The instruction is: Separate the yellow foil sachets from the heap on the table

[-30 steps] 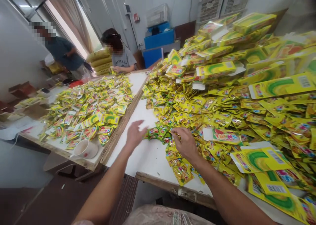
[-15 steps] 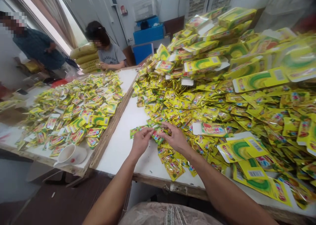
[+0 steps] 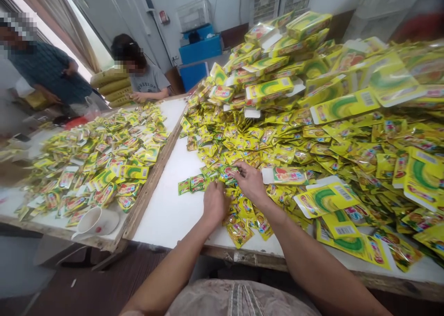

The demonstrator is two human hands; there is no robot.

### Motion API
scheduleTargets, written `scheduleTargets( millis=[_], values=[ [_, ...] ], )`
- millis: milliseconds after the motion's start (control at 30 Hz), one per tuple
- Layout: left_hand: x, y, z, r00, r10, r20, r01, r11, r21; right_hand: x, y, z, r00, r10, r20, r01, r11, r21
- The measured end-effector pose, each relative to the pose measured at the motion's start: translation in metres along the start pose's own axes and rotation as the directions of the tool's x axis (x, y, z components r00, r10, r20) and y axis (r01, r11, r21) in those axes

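Note:
A row of small green sachets [image 3: 197,182] lies across the white table top, reaching from the left up to my fingers. My left hand [image 3: 215,201] is closed at the near side of this row, with its fingertips turned down and hidden. Beside it, my right hand [image 3: 250,182] pinches the green sachet [image 3: 227,173] at the row's right end between thumb and fingers. Below and between the hands lie loose yellow sachets [image 3: 239,232]. A flat yellow-and-white carton [image 3: 286,176] rests just right of my right hand.
A big heap of yellow sachets [image 3: 354,156] topped with cartons [image 3: 268,88] fills the right side. Past a wooden strip [image 3: 157,165], another pile [image 3: 104,154] and a white mug [image 3: 98,221] stand on the left table. One co-worker [image 3: 147,77] sits behind; another person [image 3: 45,66] stands far left.
My left hand has moved right and toward me, its fingers now turned down. My right hand stays near the row's right end. The camera view has shifted slightly.

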State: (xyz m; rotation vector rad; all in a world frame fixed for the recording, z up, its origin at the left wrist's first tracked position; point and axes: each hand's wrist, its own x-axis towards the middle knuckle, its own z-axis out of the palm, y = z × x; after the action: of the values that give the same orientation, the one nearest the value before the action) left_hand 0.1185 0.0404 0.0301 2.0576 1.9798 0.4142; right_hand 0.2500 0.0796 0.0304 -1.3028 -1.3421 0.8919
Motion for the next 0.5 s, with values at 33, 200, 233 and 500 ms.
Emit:
scheduleTargets(
  millis=[33, 200, 233, 500],
  values=[
    [0.001, 0.0, 0.002, 1.0, -0.02, 0.001, 0.02, 0.999, -0.032, 0.0, -0.001, 0.0, 1.0, 0.005, 0.003, -0.005, 1.0, 0.01],
    [0.008, -0.022, -0.002, 0.984, -0.177, 0.016, 0.163, 0.866, -0.473, -0.001, -0.006, -0.002, 0.993, 0.068, 0.099, -0.084, 0.983, 0.162],
    [0.008, -0.026, -0.005, 0.984, -0.18, 0.018, 0.159, 0.812, -0.561, -0.002, -0.007, -0.001, 0.985, 0.07, 0.155, -0.098, 0.979, 0.177],
    [-0.002, -0.022, -0.028, 0.982, -0.073, 0.175, 0.189, 0.327, -0.926, -0.016, -0.008, 0.014, 0.976, -0.023, 0.215, 0.028, 0.999, -0.018]
  ],
)
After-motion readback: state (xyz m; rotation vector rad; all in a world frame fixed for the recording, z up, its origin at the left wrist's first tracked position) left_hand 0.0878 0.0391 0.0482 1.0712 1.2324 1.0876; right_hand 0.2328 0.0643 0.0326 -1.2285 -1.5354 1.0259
